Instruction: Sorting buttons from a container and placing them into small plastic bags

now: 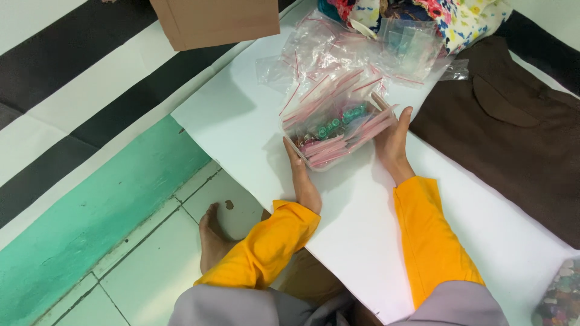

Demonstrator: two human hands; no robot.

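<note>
Head view, looking down: a person in bright orange sleeves sits at a white tabletop [241, 115] and holds a small clear plastic tub [338, 134] between both hands. The tub sits on the tabletop, roughly at the middle of the picture.

The left hand [300, 175] lies flat against the tub's near left corner, fingers straight and pointing away from the body. The right hand [394, 142] cups the tub's right end, thumb raised beside the rim. Both hands press the tub from opposite sides; neither is clenched.

The tub is crammed with small clear zip bags [329, 102] that have pink sealing strips, and they rise above its rim. Among them, inside the tub, sits a cluster of green beads [341, 119]. More of the same bags spill in a loose heap just behind the tub.

The tub looks thin-walled and light, likely to flex if squeezed hard. The bags look slick and loose, so they may slide out if the tub tips. Holding it level by the two short ends, as the hands do, seems the safest hold.

Behind and left of the tub stands a brown cardboard box [214, 21]. Behind it to the right lies flowered fabric [465, 18]. To the right of the tub, a dark brown garment [513, 133] lies spread out. Well nearer than the tub, at the lower right edge, part of a container of mixed coloured beads [559, 299] shows.

Left of the tub, beyond the tabletop edge, a bare foot [211, 238] rests on a tiled floor [145, 265] beside a green painted strip.
</note>
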